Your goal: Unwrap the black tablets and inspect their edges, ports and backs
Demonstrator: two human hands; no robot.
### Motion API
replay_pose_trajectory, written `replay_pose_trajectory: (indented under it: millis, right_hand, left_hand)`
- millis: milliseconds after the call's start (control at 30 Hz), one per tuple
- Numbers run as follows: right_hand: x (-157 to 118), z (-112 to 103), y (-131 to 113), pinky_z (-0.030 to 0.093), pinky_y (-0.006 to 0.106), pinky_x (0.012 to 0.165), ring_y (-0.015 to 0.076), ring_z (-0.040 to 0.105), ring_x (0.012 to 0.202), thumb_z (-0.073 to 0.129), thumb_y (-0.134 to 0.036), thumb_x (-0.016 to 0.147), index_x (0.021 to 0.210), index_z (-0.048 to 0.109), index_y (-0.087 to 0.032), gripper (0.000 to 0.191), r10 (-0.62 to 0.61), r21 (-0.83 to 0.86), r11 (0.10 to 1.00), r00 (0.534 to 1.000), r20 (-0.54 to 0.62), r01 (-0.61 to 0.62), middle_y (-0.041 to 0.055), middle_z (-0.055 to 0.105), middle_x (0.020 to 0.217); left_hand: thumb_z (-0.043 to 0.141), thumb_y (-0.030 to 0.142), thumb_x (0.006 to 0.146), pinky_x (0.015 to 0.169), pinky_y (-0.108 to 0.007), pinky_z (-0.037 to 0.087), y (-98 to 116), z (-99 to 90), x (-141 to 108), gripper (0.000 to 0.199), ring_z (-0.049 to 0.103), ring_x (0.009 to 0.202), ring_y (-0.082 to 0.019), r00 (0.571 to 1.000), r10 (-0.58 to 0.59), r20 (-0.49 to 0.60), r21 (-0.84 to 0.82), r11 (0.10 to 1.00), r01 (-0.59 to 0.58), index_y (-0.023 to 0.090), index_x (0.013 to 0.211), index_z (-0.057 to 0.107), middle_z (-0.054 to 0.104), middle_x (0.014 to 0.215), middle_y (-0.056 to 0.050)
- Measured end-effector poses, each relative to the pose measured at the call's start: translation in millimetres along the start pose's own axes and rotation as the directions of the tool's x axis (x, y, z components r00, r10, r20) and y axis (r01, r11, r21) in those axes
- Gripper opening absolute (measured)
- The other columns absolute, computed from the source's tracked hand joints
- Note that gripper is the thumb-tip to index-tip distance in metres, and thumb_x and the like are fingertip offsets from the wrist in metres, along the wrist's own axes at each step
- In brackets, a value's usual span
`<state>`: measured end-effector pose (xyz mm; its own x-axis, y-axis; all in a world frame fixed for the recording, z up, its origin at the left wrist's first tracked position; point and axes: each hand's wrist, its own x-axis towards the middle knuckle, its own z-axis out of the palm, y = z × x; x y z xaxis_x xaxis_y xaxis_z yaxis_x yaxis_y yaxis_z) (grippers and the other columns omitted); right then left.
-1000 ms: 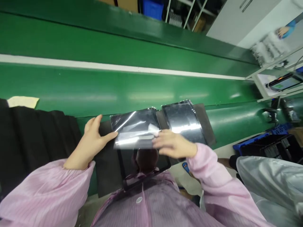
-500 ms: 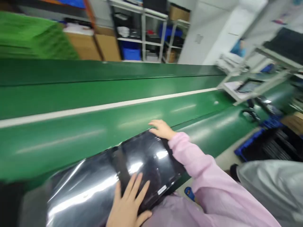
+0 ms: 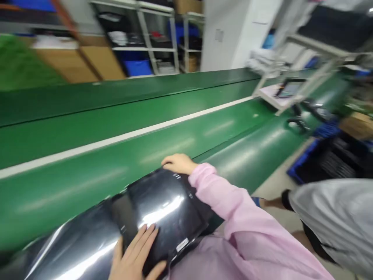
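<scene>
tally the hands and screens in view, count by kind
hands: 2 (left hand, right hand)
screens: 3 (black screen under the hands, glossy black screen at lower left, small screen on the white shelf)
total: 5

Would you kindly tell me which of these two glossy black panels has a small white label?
The panel under the left hand and right hand has the label, near its lower edge; the one further left shows none.
</scene>
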<state>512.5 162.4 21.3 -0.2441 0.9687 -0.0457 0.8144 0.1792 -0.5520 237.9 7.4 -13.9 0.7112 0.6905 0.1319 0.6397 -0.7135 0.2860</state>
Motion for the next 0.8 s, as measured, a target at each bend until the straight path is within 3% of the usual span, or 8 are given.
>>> replay_pose_trajectory:
  millis: [133,233,333,467,533,633,700,800]
  right_hand:
    - [2,-2,15,0.041,0.039,0.09,0.0233,0.055,0.102,0.055,-0.02,0.085,0.082,0.065,-0.019,0.011,-0.064,0.016,0.998,0.99,-0.124,0.066,0.0064,0.067,0.102]
    - [-13,-2,2,0.033,0.047,0.1,0.0257,0.051,0.108,0.053,-0.017,0.086,0.077,0.061,-0.018,0.012,-0.154,-0.007,0.988,0.972,-0.177,0.156,0.0096,0.065,0.104]
    - [-60,-13,-25,0.026,0.049,0.107,0.0184,0.061,0.086,0.05,-0.016,0.088,0.079,0.058,-0.019,0.012,-0.383,0.048,0.921,0.92,-0.088,0.388,0.0044,0.069,0.087]
    - [-132,-33,-47,0.042,0.035,0.1,0.0114,0.066,0.076,0.044,-0.025,0.093,0.083,0.054,-0.021,0.015,-0.686,0.501,0.659,0.722,0.095,0.561,0.0,0.071,0.082]
    - [-152,-36,-39,0.049,0.03,0.091,0.0115,0.067,0.082,0.042,-0.031,0.094,0.092,0.053,-0.021,0.015,-0.682,0.644,0.567,0.731,0.018,0.513,0.0018,0.072,0.088]
    - [-165,-28,-9,0.048,0.041,0.093,0.0174,0.062,0.101,0.043,-0.018,0.092,0.106,0.053,-0.021,0.018,-0.494,0.424,0.75,0.856,-0.151,0.507,0.0056,0.07,0.099]
    - [-171,-16,9,0.042,0.05,0.098,0.0223,0.056,0.113,0.044,-0.008,0.087,0.109,0.056,-0.024,0.029,-0.497,0.146,0.846,0.858,-0.131,0.513,0.0043,0.069,0.105]
    - [-181,-1,19,0.036,0.052,0.104,0.0225,0.05,0.12,0.046,-0.009,0.087,0.111,0.057,-0.029,0.034,-0.585,0.021,0.811,0.811,0.013,0.585,0.0009,0.066,0.113]
  left_hand:
    - [0.05,0.034,0.085,0.107,-0.051,0.03,17,-3.9,25,0.045,0.063,0.103,-0.023,0.944,-0.309,-0.112,-0.228,0.933,0.278,0.023,0.128,0.045,0.07,0.106,-0.006]
    - [0.044,0.036,0.088,0.103,-0.049,0.037,22,-4.6,36,0.058,0.06,0.109,-0.023,0.78,-0.62,-0.081,-0.467,0.715,0.519,0.02,0.14,0.023,0.073,0.093,-0.004]
    - [0.044,0.037,0.088,0.106,-0.052,0.032,23,-7.7,35,0.072,0.048,0.123,-0.023,0.674,-0.739,-0.009,-0.623,0.531,0.574,0.018,0.144,0.002,0.072,0.096,-0.005]
    - [0.051,0.031,0.085,0.114,-0.052,0.01,14,-20.2,24,0.03,0.058,0.112,-0.022,0.852,-0.516,0.088,-0.664,0.607,0.436,0.027,0.115,0.055,0.071,0.1,-0.001]
    - [0.053,0.026,0.083,0.114,-0.052,0.001,10,-27.7,18,0.011,0.063,0.104,-0.021,0.925,-0.351,0.144,-0.67,0.653,0.353,0.026,0.085,0.064,0.073,0.092,0.001]
    - [0.052,0.022,0.082,0.114,-0.054,0.0,8,-36.2,11,0.009,0.064,0.102,-0.022,0.936,-0.304,0.179,-0.72,0.607,0.336,0.024,0.077,0.059,0.073,0.086,0.001]
    - [0.051,0.023,0.083,0.114,-0.054,0.005,10,-39.1,10,0.005,0.062,0.105,-0.023,0.91,-0.354,0.217,-0.735,0.554,0.391,0.024,0.084,0.056,0.072,0.094,-0.001]
    - [0.048,0.026,0.086,0.112,-0.051,0.022,11,-38.5,16,0.042,0.058,0.111,-0.023,0.858,-0.456,0.238,-0.708,0.523,0.474,0.027,0.127,0.037,0.067,0.111,-0.006]
